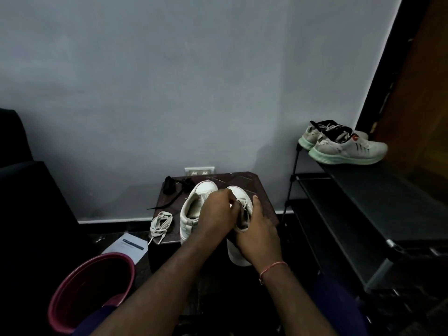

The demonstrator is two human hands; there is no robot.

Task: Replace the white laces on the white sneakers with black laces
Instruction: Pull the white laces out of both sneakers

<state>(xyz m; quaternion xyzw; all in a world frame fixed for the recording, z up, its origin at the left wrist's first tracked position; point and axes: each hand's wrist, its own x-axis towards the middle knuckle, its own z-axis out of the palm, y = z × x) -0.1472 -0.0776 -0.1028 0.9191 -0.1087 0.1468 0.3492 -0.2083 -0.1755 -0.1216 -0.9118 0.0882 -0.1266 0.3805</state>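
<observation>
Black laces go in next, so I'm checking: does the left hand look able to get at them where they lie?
Likely yes: the black laces lie uncovered beyond the left sneaker, which the left hand would reach over. It must first release the white lace it pinches.

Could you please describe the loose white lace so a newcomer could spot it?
Find the small dark table against the grey wall. At its near left corner, beside the white sneakers, lies the loose white lace, coiled. Unlike the black laces behind it, it is pale.
</observation>
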